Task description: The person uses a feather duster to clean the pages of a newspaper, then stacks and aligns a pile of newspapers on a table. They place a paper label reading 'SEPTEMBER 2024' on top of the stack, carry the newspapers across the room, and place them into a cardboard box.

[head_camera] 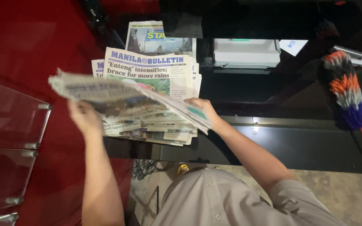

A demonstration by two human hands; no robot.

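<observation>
Closest to you, your beige buttoned shirt (214,196) fills the bottom of the view, with both bare forearms reaching forward from it. Your left hand (84,117) is closed around the left end of a thick bundle of folded newspapers (122,94), lifted and tilted so its right edge dips lower. Your right hand (206,109) grips that lower right edge, fingers tucked under the sheets. Just beneath the bundle, a messy stack of newspapers (156,132) lies on the dark glossy counter (298,142), its front corners overhanging the edge. To your left, clear glass panels (9,125) stand against the red floor. To the right, a feather duster (344,90) with orange, white and blue bands leans on the counter. Farther back sits a pale grey box-shaped device (246,52).
</observation>
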